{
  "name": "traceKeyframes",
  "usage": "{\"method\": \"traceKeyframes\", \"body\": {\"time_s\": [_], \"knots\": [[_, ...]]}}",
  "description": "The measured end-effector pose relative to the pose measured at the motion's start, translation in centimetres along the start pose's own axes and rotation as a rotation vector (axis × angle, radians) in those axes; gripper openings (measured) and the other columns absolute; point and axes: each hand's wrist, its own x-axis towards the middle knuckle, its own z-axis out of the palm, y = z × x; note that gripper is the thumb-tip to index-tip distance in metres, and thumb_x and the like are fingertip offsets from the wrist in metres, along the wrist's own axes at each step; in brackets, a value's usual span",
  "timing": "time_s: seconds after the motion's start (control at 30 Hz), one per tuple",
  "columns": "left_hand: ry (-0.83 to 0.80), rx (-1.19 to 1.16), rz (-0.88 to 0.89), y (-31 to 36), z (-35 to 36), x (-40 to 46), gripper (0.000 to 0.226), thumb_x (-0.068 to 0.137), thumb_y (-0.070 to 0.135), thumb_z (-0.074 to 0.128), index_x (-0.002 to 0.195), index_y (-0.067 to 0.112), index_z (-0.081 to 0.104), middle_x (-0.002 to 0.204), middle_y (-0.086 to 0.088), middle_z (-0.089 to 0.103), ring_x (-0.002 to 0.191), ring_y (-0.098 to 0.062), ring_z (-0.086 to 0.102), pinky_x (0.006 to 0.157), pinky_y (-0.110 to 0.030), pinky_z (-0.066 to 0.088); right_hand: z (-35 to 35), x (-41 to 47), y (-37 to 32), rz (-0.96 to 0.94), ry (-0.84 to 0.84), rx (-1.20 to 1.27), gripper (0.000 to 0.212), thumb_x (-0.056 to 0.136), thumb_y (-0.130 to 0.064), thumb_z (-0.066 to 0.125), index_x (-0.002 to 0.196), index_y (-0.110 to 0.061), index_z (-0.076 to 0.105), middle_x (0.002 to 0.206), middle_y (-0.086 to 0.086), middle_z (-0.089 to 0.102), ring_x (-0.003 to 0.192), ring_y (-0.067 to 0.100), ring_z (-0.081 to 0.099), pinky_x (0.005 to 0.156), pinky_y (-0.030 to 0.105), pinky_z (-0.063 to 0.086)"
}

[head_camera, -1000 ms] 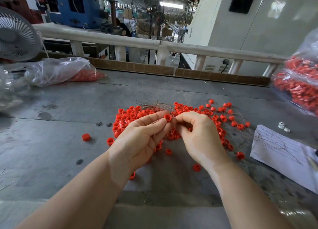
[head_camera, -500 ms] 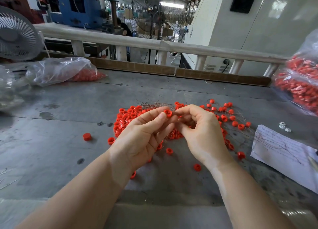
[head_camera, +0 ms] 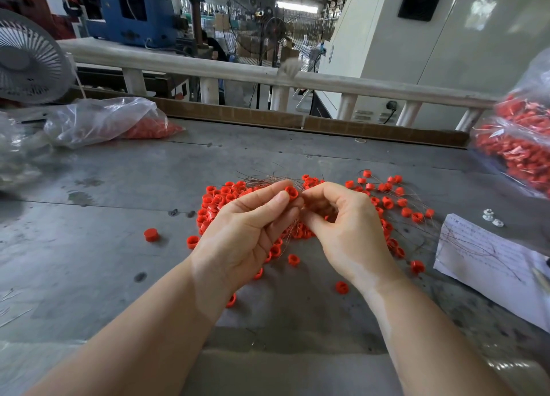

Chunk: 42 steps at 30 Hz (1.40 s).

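A heap of small red plastic rings (head_camera: 221, 197) lies mid-table, mixed with thin copper wires (head_camera: 265, 177). Above it my left hand (head_camera: 247, 235) pinches one red ring (head_camera: 292, 192) between thumb and fingertips, its opening turned up. My right hand (head_camera: 346, 229) sits right beside it, fingers curled, index fingertip and thumb meeting at the ring's right side; whether they pinch a wire there is too fine to see. More red rings (head_camera: 387, 202) lie scattered to the right of my hands.
Grey metal table (head_camera: 119, 246). A clear bag of red parts (head_camera: 107, 121) lies far left, another full bag (head_camera: 523, 145) at the right edge. White paper sheet (head_camera: 491, 261) near right, small white nuts (head_camera: 492, 217) beside it. Desk fan (head_camera: 26, 59) back left, white railing (head_camera: 238, 71) behind.
Both hands have risen slightly and tipped back. The right hand's fingers have opened a little, showing its palm side, while the left keeps its pinch on the ring.
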Motion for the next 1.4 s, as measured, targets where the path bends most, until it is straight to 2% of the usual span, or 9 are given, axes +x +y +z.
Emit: {"method": "traceKeyframes", "body": {"time_s": [0.5, 1.07, 1.4], "knots": [[-0.012, -0.015, -0.023, -0.07, 0.1, -0.12, 0.023, 0.065, 0.001, 0.058, 0.076, 0.007, 0.077, 0.077, -0.008, 0.073, 0.072, -0.011, 0.071, 0.066, -0.017, 0.056, 0.09, 0.06, 0.07, 0.018, -0.015, -0.001, 0.011, 0.084, -0.005, 0.068, 0.084, -0.015, 0.071, 0.07, -0.01, 0.067, 0.066, -0.003, 0.058, 0.066, 0.013, 0.047], [0.01, -0.022, -0.022, -0.01, 0.26, -0.26, 0.02, 0.063, -0.001, 0.059, 0.072, 0.004, 0.076, 0.074, -0.01, 0.072, 0.068, -0.013, 0.071, 0.062, -0.017, 0.056, 0.06, -0.04, 0.13, 0.0, -0.053, -0.005, 0.013, 0.084, -0.007, 0.067, 0.084, -0.019, 0.071, 0.073, -0.011, 0.068, 0.07, -0.001, 0.061, 0.068, 0.013, 0.048], [0.027, -0.055, -0.011, 0.0, 0.23, -0.2, 0.019, 0.065, 0.001, 0.059, 0.073, 0.005, 0.076, 0.076, -0.01, 0.072, 0.07, -0.014, 0.071, 0.062, -0.018, 0.057, 0.13, 0.0, 0.19, -0.016, 0.021, 0.029, 0.021, 0.082, -0.002, 0.069, 0.085, -0.023, 0.066, 0.071, -0.008, 0.067, 0.067, 0.0, 0.06, 0.066, 0.014, 0.048]]}}
